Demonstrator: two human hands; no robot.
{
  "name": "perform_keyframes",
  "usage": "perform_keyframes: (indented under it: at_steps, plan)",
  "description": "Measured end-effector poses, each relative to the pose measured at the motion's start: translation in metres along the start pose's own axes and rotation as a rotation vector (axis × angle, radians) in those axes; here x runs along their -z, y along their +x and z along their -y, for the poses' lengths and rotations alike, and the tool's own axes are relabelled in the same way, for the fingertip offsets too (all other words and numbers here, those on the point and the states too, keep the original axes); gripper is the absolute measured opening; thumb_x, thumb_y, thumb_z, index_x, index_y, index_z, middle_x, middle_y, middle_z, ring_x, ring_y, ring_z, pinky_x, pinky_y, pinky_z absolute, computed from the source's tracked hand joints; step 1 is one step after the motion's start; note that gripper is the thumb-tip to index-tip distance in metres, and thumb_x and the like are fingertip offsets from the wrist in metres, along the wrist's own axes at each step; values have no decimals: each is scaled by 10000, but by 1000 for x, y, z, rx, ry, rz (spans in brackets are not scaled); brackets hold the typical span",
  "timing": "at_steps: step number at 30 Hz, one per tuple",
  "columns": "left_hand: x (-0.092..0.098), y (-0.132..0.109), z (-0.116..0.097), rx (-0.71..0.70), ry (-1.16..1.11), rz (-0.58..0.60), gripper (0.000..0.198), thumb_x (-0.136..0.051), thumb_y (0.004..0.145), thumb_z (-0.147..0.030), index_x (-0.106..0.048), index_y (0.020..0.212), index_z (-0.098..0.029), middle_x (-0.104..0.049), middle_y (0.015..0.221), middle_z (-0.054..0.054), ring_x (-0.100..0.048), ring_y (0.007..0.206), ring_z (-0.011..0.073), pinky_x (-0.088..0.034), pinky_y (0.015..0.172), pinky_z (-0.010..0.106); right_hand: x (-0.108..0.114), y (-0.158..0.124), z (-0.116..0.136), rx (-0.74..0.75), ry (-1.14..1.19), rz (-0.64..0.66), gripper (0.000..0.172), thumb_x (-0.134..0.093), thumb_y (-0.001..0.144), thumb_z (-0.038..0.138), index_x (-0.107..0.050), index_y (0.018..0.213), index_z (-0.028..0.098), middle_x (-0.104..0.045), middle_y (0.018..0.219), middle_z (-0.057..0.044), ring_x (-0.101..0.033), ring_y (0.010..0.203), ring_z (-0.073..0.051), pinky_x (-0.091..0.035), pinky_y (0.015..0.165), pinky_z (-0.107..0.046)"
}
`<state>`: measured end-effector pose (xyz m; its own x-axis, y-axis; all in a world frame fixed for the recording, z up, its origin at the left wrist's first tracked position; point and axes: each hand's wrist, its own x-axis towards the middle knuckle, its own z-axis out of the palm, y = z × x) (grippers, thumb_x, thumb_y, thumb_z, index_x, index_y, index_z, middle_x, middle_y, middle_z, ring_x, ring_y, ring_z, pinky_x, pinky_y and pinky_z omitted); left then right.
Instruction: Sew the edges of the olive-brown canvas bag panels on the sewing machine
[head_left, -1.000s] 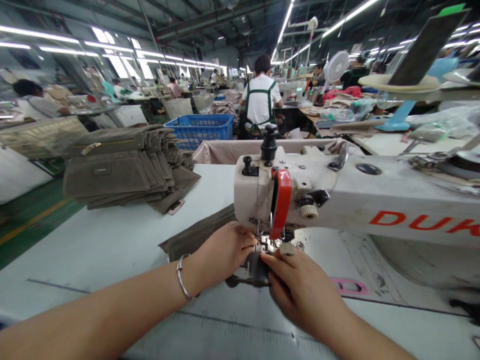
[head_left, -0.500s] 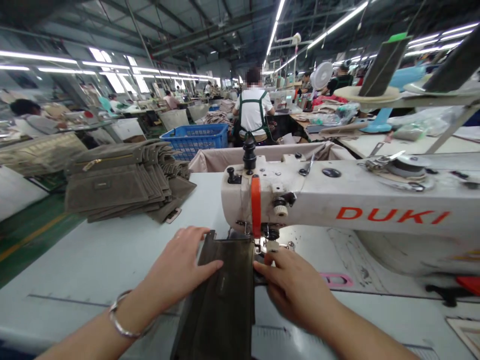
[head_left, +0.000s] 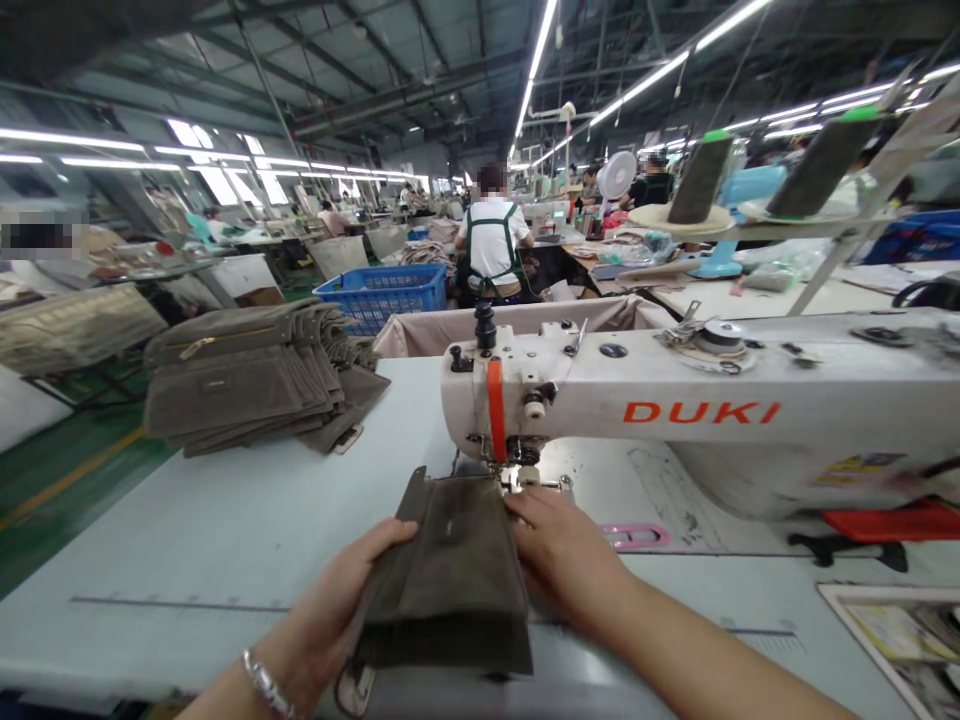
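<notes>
A dark olive fabric bag panel [head_left: 461, 560] lies in front of the sewing machine [head_left: 585, 390], its far right corner close to the presser foot [head_left: 514, 480]. My left hand [head_left: 334, 605] grips the panel's left edge, thumb on top and the other fingers underneath. On the opposite edge, beside the needle area, my right hand [head_left: 566, 555] pinches the cloth; its fingertips are partly hidden. The panel's near end is lifted and folded, with a metal-tipped tab [head_left: 354, 690] hanging below its left corner.
A stack of similar olive bag pieces [head_left: 232, 385] sits at the table's left. Behind the machine is a cloth-lined bin [head_left: 420, 330], with a blue basket [head_left: 390, 295] beyond. A pink oblong piece [head_left: 637, 536] lies right of my hand. Thread cones [head_left: 701, 180] stand back right.
My left hand has shifted from the panel's top, far left, down to its left edge nearer me. The panel's near end has risen and folded. The view has turned slightly right.
</notes>
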<state>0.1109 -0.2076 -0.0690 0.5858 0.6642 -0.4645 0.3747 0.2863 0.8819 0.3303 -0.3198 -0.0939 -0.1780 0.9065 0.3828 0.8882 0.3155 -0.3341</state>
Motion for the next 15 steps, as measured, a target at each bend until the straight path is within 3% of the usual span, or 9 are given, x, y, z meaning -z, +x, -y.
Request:
perform_keyframes:
  at_steps: [2, 3, 5, 6, 7, 9, 11, 13, 15]
  plan:
    - [12, -9, 4, -19, 190, -64, 455, -428, 906, -525, -658, 1024, -151, -728, 817, 100, -712, 780, 282, -584, 769, 455, -4, -9, 9, 37, -6, 2, 18, -647, 860, 179, -643, 868, 195, -617, 971, -40, -530, 943, -205, -454, 837, -348]
    - [19, -15, 5, -89, 345, -159, 465, -471, 890, -534, -622, 1114, -156, -726, 891, 103, -707, 835, 289, -579, 799, 470, -8, -16, 16, 65, -16, -9, 45, -659, 857, 185, -629, 826, 194, -614, 918, -28, -532, 891, -196, -450, 788, -335]
    - [26, -27, 2, -365, 752, -347, 567, -601, 822, -518, -534, 1267, -174, -685, 1111, 130, -669, 1001, 321, -555, 875, 511, -16, -30, 30, 144, -52, -81, 85, -646, 875, 191, -611, 797, 189, -609, 859, -19, -528, 804, -180, -425, 697, -317]
    - [26, -34, 0, -527, 950, -373, 657, -669, 770, -500, -500, 1319, -182, -632, 1234, 146, -627, 1097, 341, -537, 919, 522, -21, -37, 37, 180, -68, -142, 104, -620, 892, 186, -607, 789, 184, -609, 835, -19, -526, 771, -173, -411, 666, -312]
    - [22, -40, -2, -685, 1124, -330, 739, -720, 730, -476, -470, 1364, -189, -561, 1344, 153, -571, 1188, 354, -516, 964, 517, -26, -43, 43, 198, -77, -205, 132, -589, 912, 179, -605, 781, 177, -609, 813, -20, -524, 746, -167, -400, 645, -309]
    - [6, -49, -2, -967, 1353, -117, 771, -750, 727, -446, -463, 1392, -182, -499, 1421, 141, -527, 1250, 337, -525, 982, 439, -34, -53, 52, 187, -72, -313, 191, -522, 946, 156, -608, 776, 167, -617, 795, -23, -532, 742, -161, -397, 641, -302]
    - [-14, -51, 5, -1172, 1394, 33, 464, -648, 866, -350, -570, 1289, -177, -604, 1322, 86, -598, 1177, 254, -532, 976, 327, -38, -58, 57, 161, -52, -375, 216, -486, 964, 144, -623, 798, 166, -630, 790, -21, -545, 753, -156, -409, 652, -294]
    - [-30, -48, 17, -1298, 1306, 44, 239, -496, 966, -220, -662, 1131, -175, -708, 1146, 30, -664, 1049, 177, -524, 970, 253, -38, -61, 61, 154, -47, -413, 230, -464, 971, 133, -642, 831, 170, -641, 783, -16, -553, 750, -152, -420, 653, -291]
    - [-38, -45, 29, -1318, 1225, 26, 268, -428, 988, -162, -688, 1056, -163, -735, 1053, 18, -680, 984, 155, -531, 949, 233, -37, -63, 64, 147, -56, -444, 238, -456, 966, 111, -656, 849, 163, -656, 785, -16, -566, 752, -151, -437, 662, -297]
